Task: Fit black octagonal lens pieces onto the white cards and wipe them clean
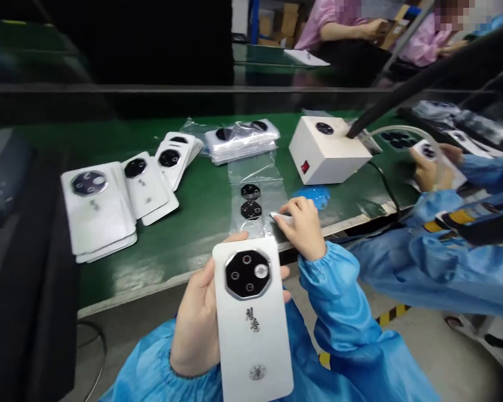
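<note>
My left hand (195, 321) grips a white phone back cover (254, 329) by its edges; the cover has a black octagonal camera module and dark lettering. My right hand (304, 223) rests at the green belt's (201, 212) near edge, fingers pinched on a small white piece at the edge of a clear plastic strip (255, 192). That strip carries two black octagonal camera pieces (250, 202). Both my sleeves are blue.
White covers lie in stacks at left (98, 209) and centre (174, 156); bagged covers (241, 139) sit behind. A white box with a red switch (327, 151) and a blue blob (314, 195) stand right. A co-worker's hand (430, 170) holds a cover. People sit beyond.
</note>
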The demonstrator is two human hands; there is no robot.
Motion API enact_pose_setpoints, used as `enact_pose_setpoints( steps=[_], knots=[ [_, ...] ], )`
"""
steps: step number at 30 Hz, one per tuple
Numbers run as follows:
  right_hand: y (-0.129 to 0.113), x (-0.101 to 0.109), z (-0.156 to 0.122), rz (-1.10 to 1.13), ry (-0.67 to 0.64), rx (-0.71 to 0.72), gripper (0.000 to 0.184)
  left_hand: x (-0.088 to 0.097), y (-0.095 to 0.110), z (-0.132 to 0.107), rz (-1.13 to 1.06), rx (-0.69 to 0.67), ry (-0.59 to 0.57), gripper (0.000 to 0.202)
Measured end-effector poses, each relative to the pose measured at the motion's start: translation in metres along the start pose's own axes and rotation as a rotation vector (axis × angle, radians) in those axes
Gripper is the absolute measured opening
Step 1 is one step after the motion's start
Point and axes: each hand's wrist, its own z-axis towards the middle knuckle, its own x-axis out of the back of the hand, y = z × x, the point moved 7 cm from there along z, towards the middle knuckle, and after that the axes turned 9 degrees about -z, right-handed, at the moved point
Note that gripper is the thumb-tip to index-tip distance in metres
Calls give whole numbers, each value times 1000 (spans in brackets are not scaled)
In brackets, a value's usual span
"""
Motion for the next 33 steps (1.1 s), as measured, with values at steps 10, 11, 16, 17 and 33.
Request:
enact_pose_setpoints(
  steps=[10,11,16,17,33],
  knots=[
    [-1,12,1,390,90,54,12,-15,-3,-16,-95,123,-268,55],
    [-2,17,0,488,120,49,13,-16,-3,-17,-100,119,-296,52],
    [-17,40,-12,887,149,33,14,-19,2,-14,-122,8,-366,42],
    [-23,44,-15,937,131,37,13,-19,3,-13,-121,-9,-365,41],
    [-91,80,-60,895,-87,369,22,-12,3,-16,-164,89,-231,46]
  ],
)
